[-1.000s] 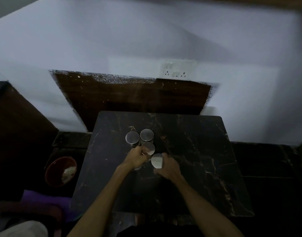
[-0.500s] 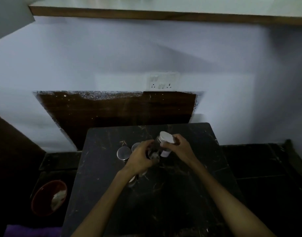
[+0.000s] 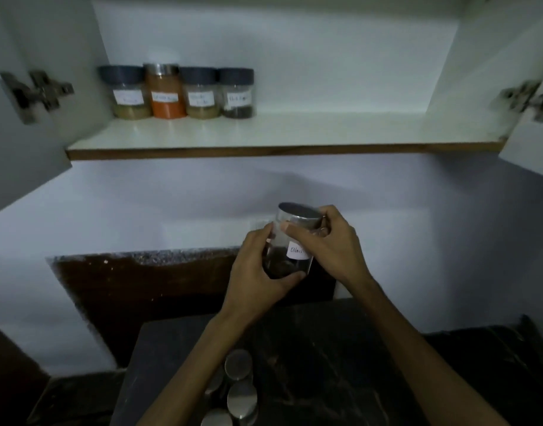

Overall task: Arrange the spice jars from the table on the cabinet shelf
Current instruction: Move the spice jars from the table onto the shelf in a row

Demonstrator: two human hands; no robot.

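Observation:
A clear spice jar with a steel lid, dark contents and a white label is held up in front of the wall, below the cabinet shelf. My left hand cups its base and side. My right hand grips it near the lid. Several labelled jars stand in a row at the shelf's back left; one holds orange powder. Three steel-lidded jars remain on the dark marble table, partly behind my left forearm.
Both cabinet doors stand open, with hinges at left and right. The shelf's middle and right hold nothing. A wall socket is hidden behind the held jar. A dark brown panel is behind the table.
Both hands lifted one jar off the table and raised it toward the shelf. The view tilted up, so the open cabinet and its jars came into sight.

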